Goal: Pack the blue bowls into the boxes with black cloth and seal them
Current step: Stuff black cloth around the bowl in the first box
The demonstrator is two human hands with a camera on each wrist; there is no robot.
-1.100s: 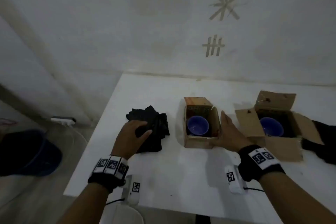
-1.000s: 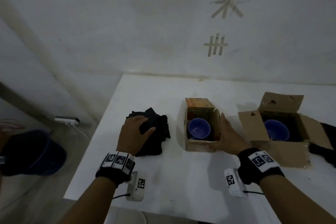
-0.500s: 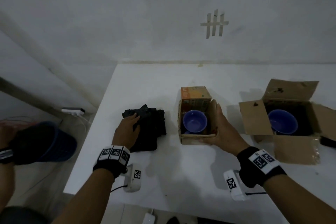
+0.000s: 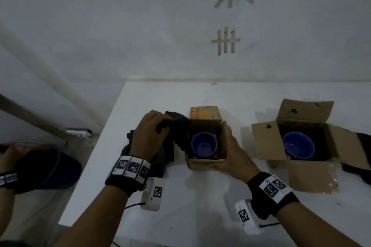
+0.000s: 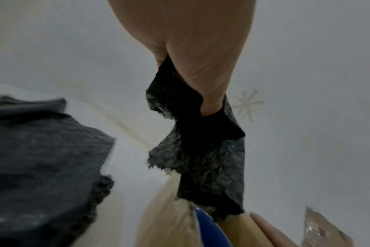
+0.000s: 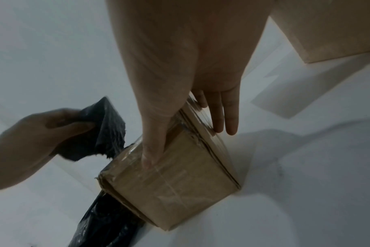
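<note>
Blue ceramic bowl (image 4: pixel 204 144) sits upright inside small open cardboard box (image 4: pixel 206 161) on white counter (image 4: pixel 180 196); box flaps not yet closed. Left hand (image 4: pixel 149 135) grip: fingers and thumb pinched on crumpled black mesh cloth (image 4: pixel 176 126), raised just left of the box, with its free end drooping over the box's left wall beside the bowl. More of the dark cloth (image 5: pixel 42 158) lies on the counter under that hand. Right hand (image 4: pixel 228 154) grip: spread, thumb across the near face and fingers flat along the right wall, steadying the box. Key relation: bowl lies right of and below the cloth-holding hand, so padding likely goes rightward and down. Second blue bowl (image 4: pixel 298 147) rests in larger open cardboard box (image 4: pixel 307 176), well right, already on black lining.
</note>
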